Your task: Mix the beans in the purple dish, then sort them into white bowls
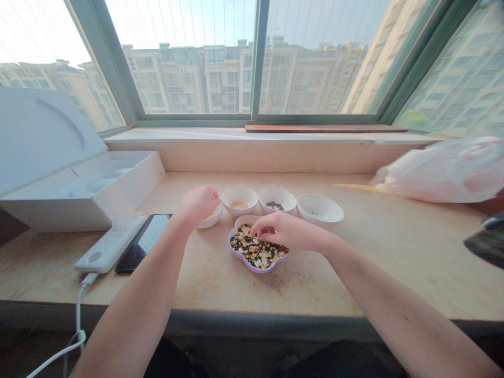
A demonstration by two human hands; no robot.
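**beanz_42:** what's the left hand [199,205] actually doing? I only see the back of it.

**kettle_on:** It hangs over the leftmost small white ceramic bowl [214,219] and covers most of it, so only a sliver of rim pokes out on the right. The fingers are bunched downward but the tips are hidden. Can't tell if the grip is clenched on something or released. There's something pale in that bowl, but too little shows to say what.

**beanz_42:** and the right hand [285,231]?

**kettle_on:** It's over the lilac flower-shaped dish of mixed beans [258,270]. That dish sits mid-way along the pale stone desk [354,273], just in front of the bowl row. Thumb and index are close together, dipping into the far side of the pile. Same problem here: the tips are buried, so I can't tell whether that grip has a bean pinched. The hand also blocks the dish's back right corner.

**beanz_42:** rest of the row?

**kettle_on:** Next along is a round white bowl with yellowish grains [228,197], then a white bowl with a few dark beans [289,200]. The rightmost white bowl [334,214] only has specks too tiny to make out.

**beanz_42:** edges?

**kettle_on:** On the left is an open white cardboard box [118,184], its lid cut off by the frame. A white power bank [110,244] with a blurred patch at its far end lies just beside a black phone [144,241]. A white cable [79,315] runs off the bottom. On the right there's a pinkish plastic bag [441,170] with unclear contents, and a dark object [486,241] that's mostly out of frame.
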